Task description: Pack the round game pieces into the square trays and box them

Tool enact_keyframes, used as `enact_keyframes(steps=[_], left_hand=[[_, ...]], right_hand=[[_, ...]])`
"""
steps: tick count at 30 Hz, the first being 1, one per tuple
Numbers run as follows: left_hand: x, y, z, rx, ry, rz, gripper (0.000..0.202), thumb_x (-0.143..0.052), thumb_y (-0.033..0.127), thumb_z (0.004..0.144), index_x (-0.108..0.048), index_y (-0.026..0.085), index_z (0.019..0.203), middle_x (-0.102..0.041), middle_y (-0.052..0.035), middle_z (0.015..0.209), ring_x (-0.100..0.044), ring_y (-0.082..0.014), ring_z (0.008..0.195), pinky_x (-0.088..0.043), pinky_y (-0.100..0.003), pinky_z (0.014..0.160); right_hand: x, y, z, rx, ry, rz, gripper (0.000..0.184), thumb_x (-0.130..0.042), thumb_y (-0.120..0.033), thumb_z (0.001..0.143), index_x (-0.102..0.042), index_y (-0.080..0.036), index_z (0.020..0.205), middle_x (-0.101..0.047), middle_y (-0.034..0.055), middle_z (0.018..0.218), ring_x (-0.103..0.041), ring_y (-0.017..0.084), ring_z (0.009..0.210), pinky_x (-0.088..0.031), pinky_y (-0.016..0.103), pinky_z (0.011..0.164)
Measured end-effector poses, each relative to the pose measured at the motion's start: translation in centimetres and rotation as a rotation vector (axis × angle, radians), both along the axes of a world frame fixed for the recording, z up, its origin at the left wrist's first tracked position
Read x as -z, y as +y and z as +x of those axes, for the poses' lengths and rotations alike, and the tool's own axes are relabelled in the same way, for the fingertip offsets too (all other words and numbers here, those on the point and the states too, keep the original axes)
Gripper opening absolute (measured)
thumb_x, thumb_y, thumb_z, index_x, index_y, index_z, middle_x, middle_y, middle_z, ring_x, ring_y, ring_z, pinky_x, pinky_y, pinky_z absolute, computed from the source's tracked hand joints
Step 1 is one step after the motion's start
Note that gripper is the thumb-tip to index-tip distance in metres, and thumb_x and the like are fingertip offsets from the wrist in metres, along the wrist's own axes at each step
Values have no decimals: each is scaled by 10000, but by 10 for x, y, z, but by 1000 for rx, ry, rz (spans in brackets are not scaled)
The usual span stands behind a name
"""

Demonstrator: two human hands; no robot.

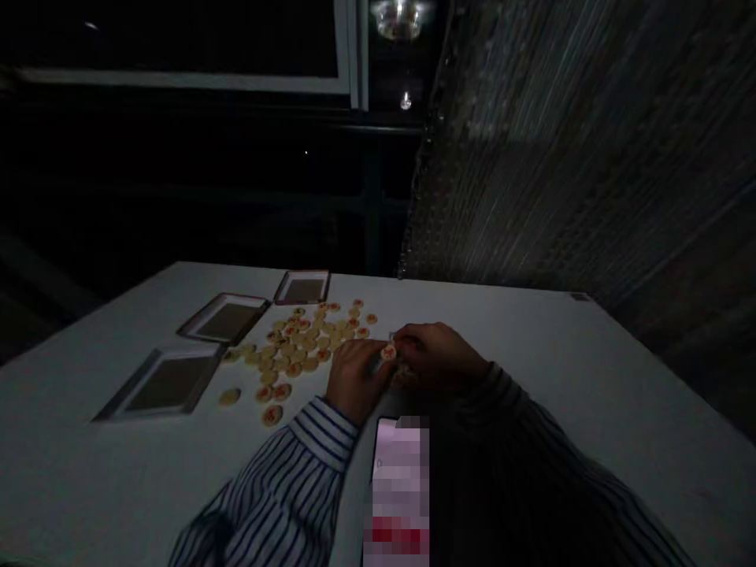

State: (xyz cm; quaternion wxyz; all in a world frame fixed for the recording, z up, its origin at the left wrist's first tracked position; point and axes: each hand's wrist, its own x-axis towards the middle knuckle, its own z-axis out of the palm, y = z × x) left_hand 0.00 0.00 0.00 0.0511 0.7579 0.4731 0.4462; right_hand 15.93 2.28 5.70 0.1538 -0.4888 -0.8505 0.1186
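My left hand is closed, with thumb and index finger pinching a round xiangqi piece that has a red character on its face. Right beside it, my right hand has its fingers curled against the same spot. A small pale edge shows at its fingertips, too dim to name. Under the right hand, more xiangqi pieces lie half hidden in shadow. Left of my hands a loose heap of xiangqi pieces spreads over the table, some showing red or dark characters and others plain side up.
Three shallow trays stand beyond and left of the heap: a near tray, a middle tray and a far tray. A lit phone lies close to me on the white table. A bead curtain hangs behind.
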Motion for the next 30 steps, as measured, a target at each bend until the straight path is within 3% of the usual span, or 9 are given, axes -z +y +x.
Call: enact_keyframes(steps=[16, 30], left_hand=[[6, 0, 2, -17, -42, 19, 208, -580, 287, 701, -589, 174, 874, -624, -51, 832, -542, -182, 820, -404, -344, 763], [7, 0, 2, 2, -260, -156, 225, -554, 342, 714, -604, 189, 871, -625, -43, 863, -564, -161, 837, -436, -304, 778]], right_hand=[[3, 0, -3, -29, 139, -100, 252, -444, -321, 755, -608, -211, 911, -654, 11, 805, -580, 138, 747, -405, 239, 660], [5, 4, 0, -40, 88, -38, 248, -432, -263, 764, -616, -222, 926, -650, 12, 895, -576, 154, 841, -410, 250, 750]])
